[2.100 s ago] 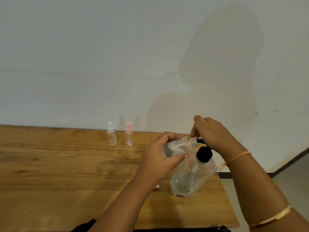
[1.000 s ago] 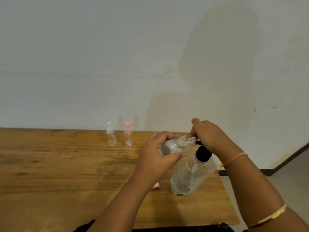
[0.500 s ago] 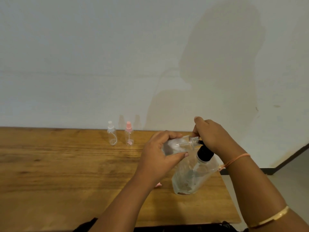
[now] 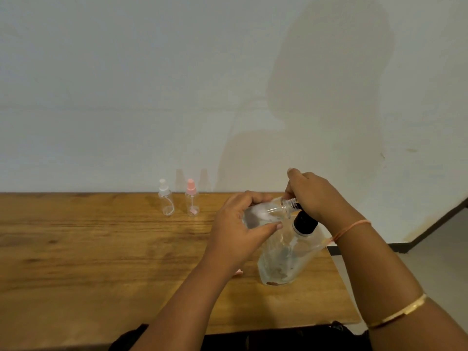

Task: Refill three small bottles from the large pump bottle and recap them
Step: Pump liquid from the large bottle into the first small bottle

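My left hand [image 4: 236, 224] grips an uncapped small clear bottle [image 4: 268, 211], tilted on its side with its threaded neck pointing right. That neck meets the black pump head of the large clear pump bottle [image 4: 286, 257], which leans on the table's right part. My right hand [image 4: 314, 196] covers the pump head, fingers curled over it. Two capped small bottles stand at the table's back: one with a white cap [image 4: 166, 201], one with a pink cap [image 4: 191, 201]. A pink cap [image 4: 238, 272] peeks out under my left forearm.
The wooden table [image 4: 101, 249] ends just right of the pump bottle, with floor beyond. A pale wall rises directly behind the table. Something dark lies at the table's near edge.
Both hands and both bottles stay in nearly the same place across the frames. The small bottle's neck remains at the pump spout; only slight shifts show.
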Available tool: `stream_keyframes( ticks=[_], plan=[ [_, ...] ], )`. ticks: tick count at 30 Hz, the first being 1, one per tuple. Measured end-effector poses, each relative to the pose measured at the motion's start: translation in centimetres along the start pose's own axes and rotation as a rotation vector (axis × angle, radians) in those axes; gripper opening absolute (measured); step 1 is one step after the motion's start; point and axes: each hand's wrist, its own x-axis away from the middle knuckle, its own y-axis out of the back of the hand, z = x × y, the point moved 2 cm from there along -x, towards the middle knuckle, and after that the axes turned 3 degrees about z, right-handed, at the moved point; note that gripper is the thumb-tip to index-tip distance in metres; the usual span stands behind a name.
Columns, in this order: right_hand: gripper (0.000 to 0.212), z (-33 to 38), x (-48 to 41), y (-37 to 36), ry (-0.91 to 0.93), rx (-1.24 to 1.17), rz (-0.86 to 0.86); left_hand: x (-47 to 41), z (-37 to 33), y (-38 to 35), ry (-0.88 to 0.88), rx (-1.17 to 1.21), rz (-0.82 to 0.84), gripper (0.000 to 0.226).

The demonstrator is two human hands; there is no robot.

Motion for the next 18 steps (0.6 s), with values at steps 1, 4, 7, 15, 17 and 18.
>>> stream_keyframes(
  ticks=[1,4,7,15,17,18],
  plan=[
    [0.053,-0.2,0.1,0.0,-0.001,-0.01,0.008,0.0,0.0,0.0,-0.006,0.001,0.005,0.042],
    [0.051,0.0,0.3,0.4,0.046,-0.08,0.009,0.1,0.0,-0.1,-0.017,0.01,0.009,0.041],
    [0.051,0.7,0.2,0.9,0.085,-0.118,-0.015,0.3,-0.1,-0.1,-0.013,0.019,-0.014,0.041],
    [0.053,-0.2,-0.2,0.0,0.017,-0.049,0.053,0.1,-0.3,-0.1,-0.03,-0.012,-0.006,0.042],
    [0.053,-0.1,0.1,0.1,0.034,-0.061,0.045,0.1,-0.2,-0.2,-0.032,-0.017,-0.005,0.043],
    [0.053,0.2,0.0,0.2,0.049,-0.065,0.041,0.1,-0.2,-0.1,-0.033,-0.017,-0.008,0.043]
  ],
)
